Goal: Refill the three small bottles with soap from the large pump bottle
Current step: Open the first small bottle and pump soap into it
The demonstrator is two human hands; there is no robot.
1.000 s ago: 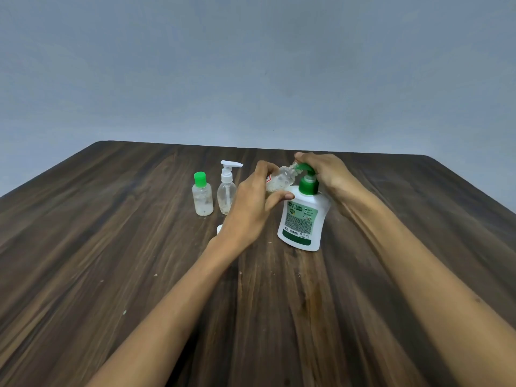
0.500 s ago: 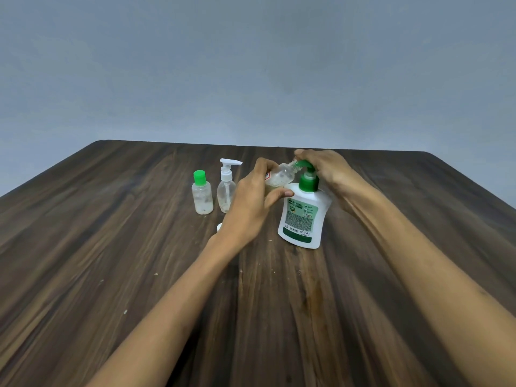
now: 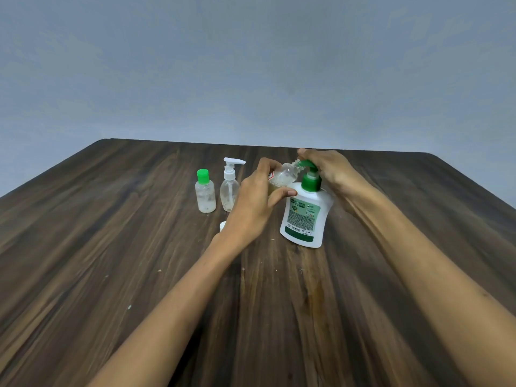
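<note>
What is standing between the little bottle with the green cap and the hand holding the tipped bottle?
In the head view, a small clear bottle with a white pump top stands between the green-capped bottle and the left hand, close beside both.

The base of the small clear bottle (image 3: 283,177) is covered by the gripping left hand (image 3: 255,203), and its red-edged label shows only as a sliver. A white cap (image 3: 222,225) (just 1 edge) is seen behind that wrist. The pump head (image 3: 307,164) is partly hidden under the right hand (image 3: 331,170). The label print on the large pump bottle (image 3: 304,219) is too small to be read.
</note>
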